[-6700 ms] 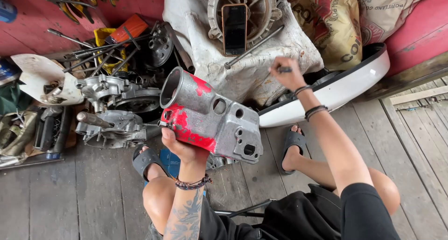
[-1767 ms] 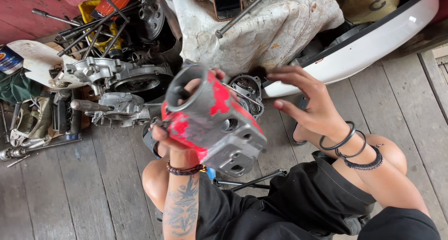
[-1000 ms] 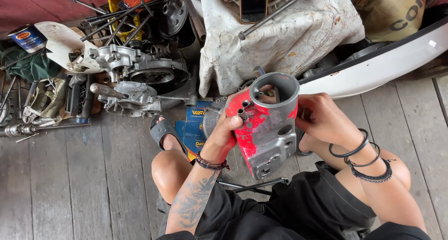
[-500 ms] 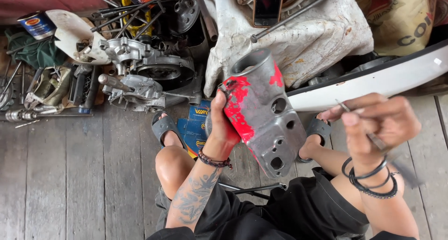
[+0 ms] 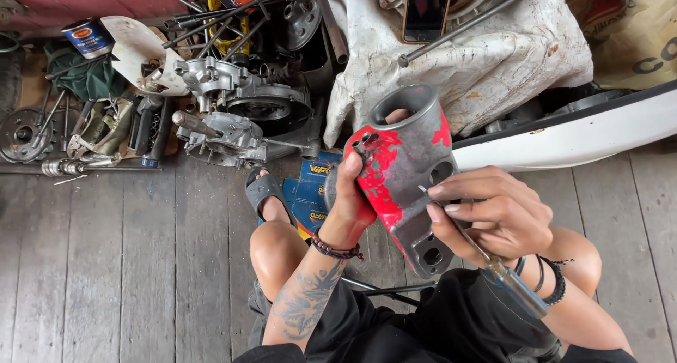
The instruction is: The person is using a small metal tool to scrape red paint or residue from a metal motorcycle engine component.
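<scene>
The plank floor [image 5: 127,264] lies widest of all, bare to the left of the left hand [image 5: 350,197] and below it, with open room there for moving. Above both hands a white cloth [image 5: 493,59] drapes a bulky mound, one long metal rod [image 5: 462,26] and one dark phone [image 5: 427,9] lying on top. To the right of the right hand [image 5: 493,218] one white curved panel [image 5: 564,134] runs off to the frame's edge, close behind the work. Up and left of the left hand sits a heap of grey engine casings [image 5: 233,112], with loose rods crossing above them, blocking that side. Further left stands one small tin can [image 5: 86,37].

Between the two hands is the grey metal housing [image 5: 409,165], patched with red paint, its round open mouth tilted upward. The left hand is closed around its left flank, thumb on the red paint. The right hand is curled tight on one screwdriver [image 5: 486,253], fingers pinching the shaft, whose tip meets the housing's right face. Just beneath the left hand lie blue and yellow boxes [image 5: 310,194], beside one sandalled foot [image 5: 266,194].
</scene>
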